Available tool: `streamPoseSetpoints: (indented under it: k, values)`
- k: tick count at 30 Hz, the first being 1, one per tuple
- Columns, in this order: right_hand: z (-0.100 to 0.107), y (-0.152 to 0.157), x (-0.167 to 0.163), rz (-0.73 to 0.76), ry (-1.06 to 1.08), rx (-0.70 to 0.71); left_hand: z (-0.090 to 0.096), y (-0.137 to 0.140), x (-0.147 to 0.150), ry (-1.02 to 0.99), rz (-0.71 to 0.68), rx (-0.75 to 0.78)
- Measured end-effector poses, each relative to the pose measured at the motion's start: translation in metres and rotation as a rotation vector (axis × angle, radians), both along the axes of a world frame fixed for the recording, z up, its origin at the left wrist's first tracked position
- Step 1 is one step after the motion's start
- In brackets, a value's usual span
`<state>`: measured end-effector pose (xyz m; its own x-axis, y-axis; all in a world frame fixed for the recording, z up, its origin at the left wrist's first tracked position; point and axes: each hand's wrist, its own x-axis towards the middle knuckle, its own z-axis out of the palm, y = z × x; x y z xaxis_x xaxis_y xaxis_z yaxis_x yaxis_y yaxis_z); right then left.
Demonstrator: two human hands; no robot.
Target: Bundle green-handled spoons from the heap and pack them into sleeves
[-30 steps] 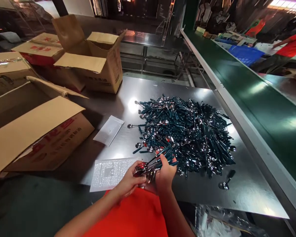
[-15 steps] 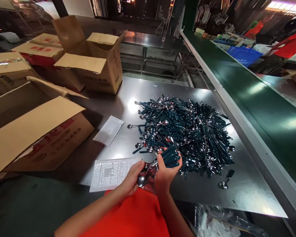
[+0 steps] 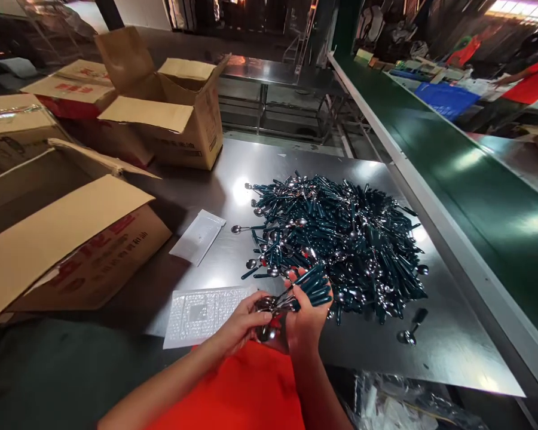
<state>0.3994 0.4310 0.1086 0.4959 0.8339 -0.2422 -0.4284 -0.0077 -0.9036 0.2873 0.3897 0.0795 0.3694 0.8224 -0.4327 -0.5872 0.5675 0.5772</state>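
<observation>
Head view: the steel desk (image 3: 269, 167) ends just before the person's body, and bare metal lies open at its near right corner. A green conveyor belt (image 3: 452, 173) borders its right edge, open cardboard boxes (image 3: 72, 227) crowd the left. A white embossed plastic tray (image 3: 201, 313) lies beside the left hand (image 3: 242, 325). The right hand (image 3: 305, 316), its grip clamped, holds a bundle of teal-handled metal spoons (image 3: 296, 292) at the near rim of the big spoon heap (image 3: 341, 239); the left grip pinches the bundle's bowls.

Red print on cartons (image 3: 103, 254) illegible
</observation>
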Motion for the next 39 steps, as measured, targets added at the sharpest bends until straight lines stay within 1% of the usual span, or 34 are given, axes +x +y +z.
streamPoseSetpoints:
  k: [3,5,8,11,14,17,20,22,27,29,31,33,35,37,39]
  values:
    - [-0.002,0.002,0.002,-0.004,0.098,-0.016,0.000,0.002,0.003,0.068,0.029,-0.043]
    - [-0.003,0.003,0.001,-0.020,0.129,-0.024,0.000,0.003,0.005,0.149,0.033,-0.059]
    - [-0.005,0.004,0.001,-0.026,0.139,-0.034,0.001,0.003,0.006,0.256,-0.013,-0.052]
    - [-0.007,0.004,0.002,-0.019,0.145,-0.036,0.003,0.004,0.005,0.266,-0.033,-0.083]
    - [-0.009,0.003,0.001,-0.005,0.138,-0.043,0.004,0.007,0.004,0.280,0.025,-0.149]
    - [-0.010,0.003,-0.003,0.007,0.126,-0.060,0.003,0.012,0.003,0.283,0.131,-0.213]
    - [-0.010,0.003,-0.006,0.031,0.144,-0.073,0.001,0.016,0.004,0.281,0.148,-0.257]
    - [-0.012,0.006,-0.005,0.033,0.153,-0.089,-0.001,0.016,0.004,0.274,0.120,-0.246]
    - [-0.015,0.012,0.001,-0.052,0.110,-0.110,0.000,0.008,0.007,0.093,0.071,-0.225]
    - [-0.016,0.012,0.003,-0.077,0.120,-0.132,0.002,0.005,0.009,0.150,0.064,-0.150]
    - [-0.015,0.011,0.003,-0.080,0.121,-0.147,0.003,0.003,0.011,0.282,0.062,-0.064]
    - [-0.015,0.009,0.004,-0.050,0.129,-0.164,0.001,0.003,0.012,0.367,0.098,-0.030]
    - [-0.014,0.008,0.005,0.008,0.156,-0.163,-0.002,0.004,0.013,0.386,0.151,-0.033]
    - [-0.014,0.008,0.006,0.062,0.184,-0.137,-0.007,0.005,0.013,0.378,0.180,-0.020]
    - [-0.014,0.008,0.007,0.093,0.194,-0.107,-0.010,0.004,0.013,0.307,0.185,-0.020]
